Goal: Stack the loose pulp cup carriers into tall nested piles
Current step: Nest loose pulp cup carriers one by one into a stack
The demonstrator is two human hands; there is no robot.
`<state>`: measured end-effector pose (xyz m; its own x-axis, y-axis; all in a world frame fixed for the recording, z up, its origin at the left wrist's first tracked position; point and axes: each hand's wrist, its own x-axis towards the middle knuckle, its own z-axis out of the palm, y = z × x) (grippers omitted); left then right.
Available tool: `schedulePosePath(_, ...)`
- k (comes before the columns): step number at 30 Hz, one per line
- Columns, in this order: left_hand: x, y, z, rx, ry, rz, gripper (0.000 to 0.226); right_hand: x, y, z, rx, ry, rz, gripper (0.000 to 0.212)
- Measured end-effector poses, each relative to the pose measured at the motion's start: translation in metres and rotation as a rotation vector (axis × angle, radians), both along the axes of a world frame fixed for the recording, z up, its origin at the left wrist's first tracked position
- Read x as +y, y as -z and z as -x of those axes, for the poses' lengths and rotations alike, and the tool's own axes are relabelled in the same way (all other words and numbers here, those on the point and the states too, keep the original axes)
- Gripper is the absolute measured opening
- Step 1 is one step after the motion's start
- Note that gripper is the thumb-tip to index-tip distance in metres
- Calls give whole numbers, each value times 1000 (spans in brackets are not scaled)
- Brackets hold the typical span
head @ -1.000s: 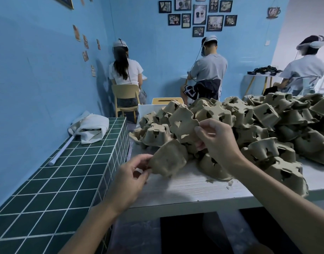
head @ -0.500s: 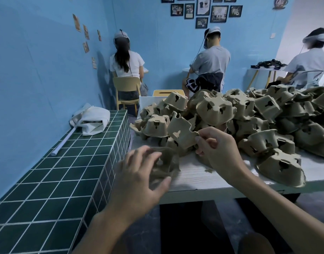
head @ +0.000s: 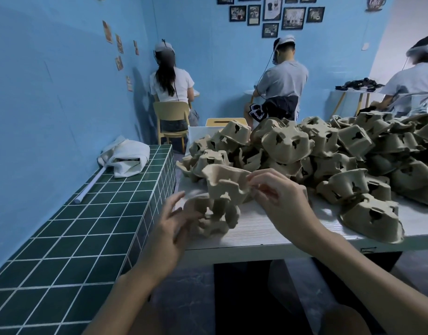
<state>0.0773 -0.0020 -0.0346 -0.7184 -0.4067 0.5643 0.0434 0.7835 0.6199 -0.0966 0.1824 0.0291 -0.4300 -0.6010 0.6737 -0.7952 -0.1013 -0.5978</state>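
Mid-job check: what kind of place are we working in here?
Probably a café-styled room used as a shared workspace: framed pictures on the blue wall, a heap of pulp cup carriers on the white table, seated people wearing head rigs.

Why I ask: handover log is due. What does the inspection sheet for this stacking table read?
Surface: white table, wood-grain top.
Job's things: heap of loose carriers; upper carrier held over lower carrier at near edge.
Clutter: white cloth and rod on tiled ledge.
Hands: right hand pinches upper carrier's rim; left hand at lower carrier, grip unclear.
Cables: cord from a seated person's headgear.
Surroundings: blue walls, framed pictures, three seated people.
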Motion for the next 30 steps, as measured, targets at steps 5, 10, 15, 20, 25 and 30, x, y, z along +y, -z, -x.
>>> schedulePosePath(5,-1,10,-3,-40,79,-372,72,-8,10,-3,67,-57,-53,12)
schedulePosePath(10,8,3,-2,-146,87,-396,82,-15,26,-6,124,-72,-114,9)
schedulePosePath(15,6,-2,0,-162,128,-368,90,-15,36,-5,175,2,-217,30)
schedulePosePath(20,4,-7,7,-216,87,-219,65,-4,39,1,205,72,-339,41)
schedulePosePath(25,2,-12,23,-228,102,-142,58,17,36,33,135,506,-133,23)
schedulePosePath(30,3,-8,33,-247,90,-85,57,32,37,57,-25,622,-381,37)
